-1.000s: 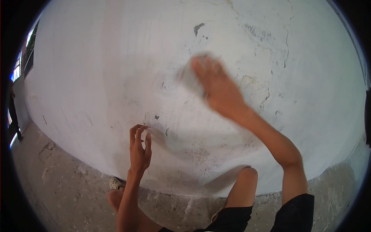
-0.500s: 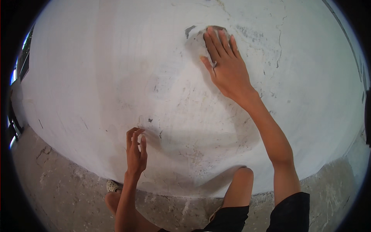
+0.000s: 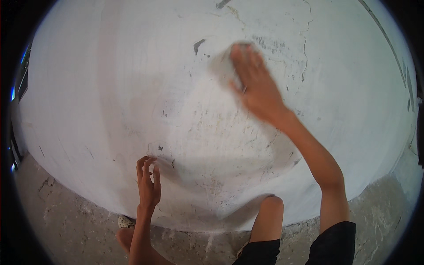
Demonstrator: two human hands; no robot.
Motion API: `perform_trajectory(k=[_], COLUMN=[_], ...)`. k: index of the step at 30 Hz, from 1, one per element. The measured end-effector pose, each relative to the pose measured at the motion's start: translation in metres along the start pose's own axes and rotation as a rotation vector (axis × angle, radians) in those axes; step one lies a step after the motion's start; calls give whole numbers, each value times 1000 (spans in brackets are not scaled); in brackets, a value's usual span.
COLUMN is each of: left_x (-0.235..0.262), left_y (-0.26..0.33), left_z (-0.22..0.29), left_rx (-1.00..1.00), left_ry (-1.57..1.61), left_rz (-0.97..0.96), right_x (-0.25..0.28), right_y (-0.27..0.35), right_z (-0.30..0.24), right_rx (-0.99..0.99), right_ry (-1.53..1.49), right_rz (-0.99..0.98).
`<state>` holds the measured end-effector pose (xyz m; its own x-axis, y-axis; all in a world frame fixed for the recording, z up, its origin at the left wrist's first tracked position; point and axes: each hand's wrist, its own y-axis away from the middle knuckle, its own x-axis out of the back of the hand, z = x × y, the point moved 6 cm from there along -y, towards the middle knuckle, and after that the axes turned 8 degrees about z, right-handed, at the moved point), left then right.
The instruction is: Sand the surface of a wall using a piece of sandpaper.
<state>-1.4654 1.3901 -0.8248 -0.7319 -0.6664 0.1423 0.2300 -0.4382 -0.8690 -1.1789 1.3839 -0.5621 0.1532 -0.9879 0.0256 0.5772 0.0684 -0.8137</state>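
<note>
A: What sits closest, and does it worry you?

B: The bent knee [image 3: 271,207], near the wall [image 3: 84,92]. A hard lean forward could bump it against the plaster, I'd judge.

A: And the left hand [image 3: 149,185]?

B: Raised low by the wall, its fingers half curled and parted, holding nothing. I can't tell whether the fingertips touch. If balance went, it looks poorly set to brace.

A: Is the right grip wide or narrow?

B: The right hand [image 3: 257,84] lies rather flat, fingers close together, holding a thin pad [image 3: 246,43] between itself and the wall. Both are blurred, so I can't make out the pad's material.

A: What could fail there?

B: The pad could slide out from under the fingers, since little of the hand seems to wrap it. Then bare fingertips could scrape the wall.

A: And farther up?

B: There's a dark patch [image 3: 199,46] to the left of the hand and a long crack [image 3: 304,59] to its right. Any lifted edge there might snag the pad or flake under pressure, and the crumbs could drop toward the person, who faces the wall closely.
</note>
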Motion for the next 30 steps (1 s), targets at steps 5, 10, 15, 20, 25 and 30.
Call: perform_trajectory(k=[5, 10, 15, 20, 25, 30], left_x=[1, -5, 2, -3, 2, 4], left_y=[1, -1, 3, -2, 0, 3], left_z=[-3, 4, 3, 6, 6, 2], left_rx=[71, 3, 45, 22, -3, 11], left_ry=[21, -10, -12, 40, 21, 35], left_rz=[-8, -4, -17, -14, -2, -7], right_x=[-14, -1, -25, -3, -30, -34], right_y=[54, -22, 2, -38, -43, -38], right_z=[-50, 21, -52, 6, -24, -66], right_rx=[477, -57, 24, 0, 14, 432], right_ry=[-115, -110, -352, -202, -135, -178], right_rz=[-406, -41, -151, 1, 80, -97])
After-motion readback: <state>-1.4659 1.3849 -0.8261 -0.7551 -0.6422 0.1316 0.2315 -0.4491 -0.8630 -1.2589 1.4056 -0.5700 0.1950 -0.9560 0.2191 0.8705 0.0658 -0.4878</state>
